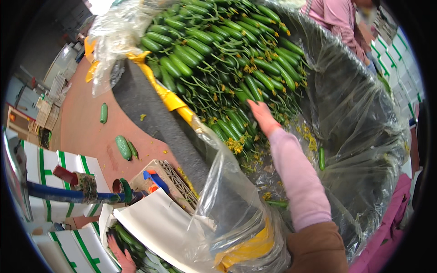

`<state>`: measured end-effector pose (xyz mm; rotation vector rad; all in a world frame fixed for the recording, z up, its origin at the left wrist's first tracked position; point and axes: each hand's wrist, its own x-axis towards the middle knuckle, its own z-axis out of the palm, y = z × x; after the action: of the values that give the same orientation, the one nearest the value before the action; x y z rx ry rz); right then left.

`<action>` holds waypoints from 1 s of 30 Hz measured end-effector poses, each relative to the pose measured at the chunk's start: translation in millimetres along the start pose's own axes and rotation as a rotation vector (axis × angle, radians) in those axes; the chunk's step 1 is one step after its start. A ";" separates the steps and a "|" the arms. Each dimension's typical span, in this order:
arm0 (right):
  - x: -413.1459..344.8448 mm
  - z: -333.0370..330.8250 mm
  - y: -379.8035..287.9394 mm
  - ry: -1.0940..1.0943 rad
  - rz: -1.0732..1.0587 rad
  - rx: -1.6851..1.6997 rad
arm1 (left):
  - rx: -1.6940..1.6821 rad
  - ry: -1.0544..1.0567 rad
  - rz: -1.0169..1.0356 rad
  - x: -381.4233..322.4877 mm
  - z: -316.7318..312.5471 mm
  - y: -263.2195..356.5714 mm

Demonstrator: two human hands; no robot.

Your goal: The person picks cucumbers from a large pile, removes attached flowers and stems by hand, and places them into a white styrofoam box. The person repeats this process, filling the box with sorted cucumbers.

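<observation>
A big pile of green cucumbers (194,47), many with yellow blossoms, lies in a bin lined with clear plastic sheeting (358,112). My right hand (263,114), in a pink sleeve, reaches into the bin and touches cucumbers at the pile's near edge; its fingers are partly hidden, so a grip cannot be made out. At lower left my left hand (121,252) rests with fingers spread beside cucumbers (128,239) in a white box with a raised flap (160,225). A single cucumber (321,158) lies apart on the liner.
A plastic crate (177,184) holding a blue and orange tool stands beside the bin. A blue pipe (75,194) crosses at left near white boxes with green stripes (51,163). Several cucumbers (123,147) lie on the reddish floor. A person in pink (338,24) is beyond the bin.
</observation>
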<state>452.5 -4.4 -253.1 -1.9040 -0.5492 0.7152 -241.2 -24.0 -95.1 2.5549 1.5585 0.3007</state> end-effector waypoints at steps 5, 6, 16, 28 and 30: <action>-117.9 -60.7 -93.8 -0.589 -0.077 0.716 | -1.048 0.335 -0.275 50.7 -25.4 99.6; -137.1 -66.9 -121.8 -0.626 -0.181 0.526 | -1.252 0.325 -0.369 68.3 -28.5 129.4; -364.0 9.3 -285.4 -0.929 -0.738 -0.305 | -2.475 0.057 0.084 101.4 -62.0 233.5; -443.2 252.6 -188.7 -0.876 -0.919 -0.927 | -1.434 0.999 -0.740 -76.3 -69.0 -65.1; -443.8 281.0 -175.7 -0.813 -1.018 -1.044 | -1.425 0.971 -0.614 -78.2 -41.8 -58.9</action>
<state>-72.9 -39.4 -81.4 -1.6998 -2.5516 0.4743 -336.9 -66.3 -75.1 0.7579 1.2992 1.8405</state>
